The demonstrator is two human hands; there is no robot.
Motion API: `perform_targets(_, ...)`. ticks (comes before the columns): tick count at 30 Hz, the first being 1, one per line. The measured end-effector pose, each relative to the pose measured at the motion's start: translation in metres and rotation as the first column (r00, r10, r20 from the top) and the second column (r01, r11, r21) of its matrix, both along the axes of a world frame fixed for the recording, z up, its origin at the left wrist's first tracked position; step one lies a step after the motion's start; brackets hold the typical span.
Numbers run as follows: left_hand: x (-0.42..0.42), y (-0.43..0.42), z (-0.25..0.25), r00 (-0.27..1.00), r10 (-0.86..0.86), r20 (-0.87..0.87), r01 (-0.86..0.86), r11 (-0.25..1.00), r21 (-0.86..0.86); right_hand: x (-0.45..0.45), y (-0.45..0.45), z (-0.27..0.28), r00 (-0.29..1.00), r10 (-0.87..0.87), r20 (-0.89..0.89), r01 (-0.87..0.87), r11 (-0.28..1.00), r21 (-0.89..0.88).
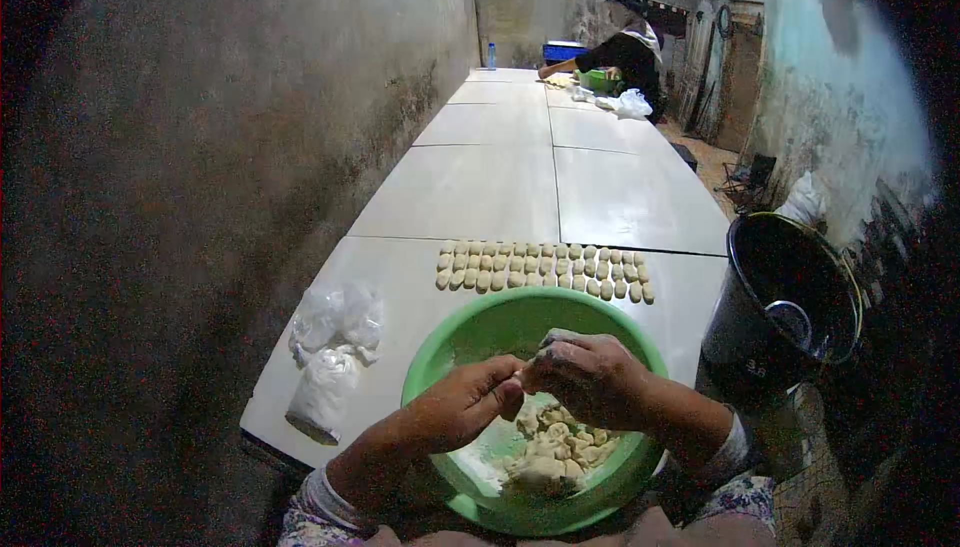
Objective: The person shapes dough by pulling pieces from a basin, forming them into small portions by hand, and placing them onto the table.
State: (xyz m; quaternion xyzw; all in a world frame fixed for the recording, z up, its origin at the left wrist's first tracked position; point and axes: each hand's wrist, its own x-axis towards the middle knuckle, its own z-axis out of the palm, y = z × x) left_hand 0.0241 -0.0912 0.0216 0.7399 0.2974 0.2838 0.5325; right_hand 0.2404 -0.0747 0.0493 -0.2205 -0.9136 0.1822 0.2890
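Observation:
Both hands meet above a green basin (425,357) at the near end of the table. My left hand (465,405) is closed, thumb and fingers pinched on a small bit of dough (520,375). My right hand (585,377), floury on its fingers, is closed on the same bit from the other side; much of the bit is hidden by the fingers. Below them in the basin lie dough lumps (560,447) with loose white flour. Just past the basin's far rim, small oval dough pieces (545,267) lie in rows on the white table.
Plastic bags of white powder (330,387) stand at the left on the table (455,192). A black bucket (745,322) is at the right. At the far end a person (635,52) leans over a green container (598,81), near a blue crate (563,51) and a bottle (491,56).

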Motion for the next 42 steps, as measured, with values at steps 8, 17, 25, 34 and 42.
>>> perform_targets(8,0.002,-0.003,0.015,0.989,0.070,-0.129,-0.042,0.978,0.206,-0.002,0.008,-0.006,0.995,0.091,0.040,-0.087,0.992,-0.089)
perform_targets(17,-0.001,0.002,0.003,0.999,0.013,0.032,-0.015,0.997,0.074,-0.005,-0.001,0.012,1.000,-0.013,-0.009,0.011,0.990,-0.138)
perform_targets(25,0.002,-0.002,0.004,0.995,0.092,-0.050,-0.082,0.981,0.178,-0.002,0.000,0.011,0.994,-0.035,0.099,0.035,0.999,0.002)
perform_targets(34,0.002,-0.007,0.017,0.963,0.082,-0.258,-0.023,0.975,0.223,-0.001,-0.003,0.015,0.972,-0.087,0.217,0.104,0.992,-0.070)
perform_targets(42,0.003,-0.012,0.027,0.985,-0.093,-0.145,0.105,0.992,0.072,0.000,-0.005,0.022,0.988,0.106,0.108,-0.066,0.944,-0.322)
